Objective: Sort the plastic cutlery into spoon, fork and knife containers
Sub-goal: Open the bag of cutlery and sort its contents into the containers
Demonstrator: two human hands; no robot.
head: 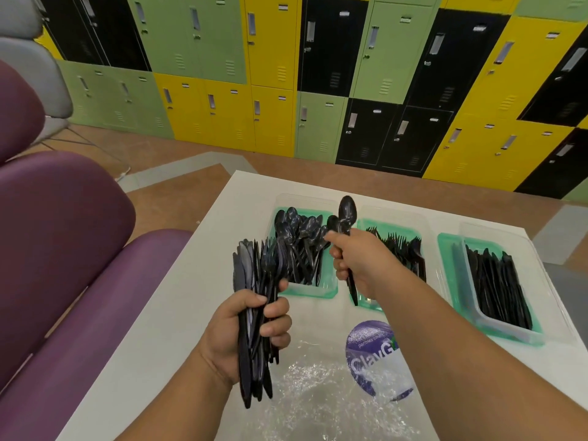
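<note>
the left hand (251, 326) is closed tight around a mixed bundle of cutlery (254, 272), handles down and working ends up, held above the table (178, 313). the right hand (359, 262) is curled around the handle of one spoon (347, 211), bowl pointing up, between the spoon container (313, 292) and the fork container (362, 224). the knife container (447, 268) stands well apart to the right. judged step: drop the spoon in with the other spoons. risk: the hand sits nearer the forks, so an early release could put the spoon in the wrong container. risk: the bundle is thick (several pieces stick out loosely at the bottom), so a slack grip could spill pieces onto the plastic bag (318, 393) below.
</note>
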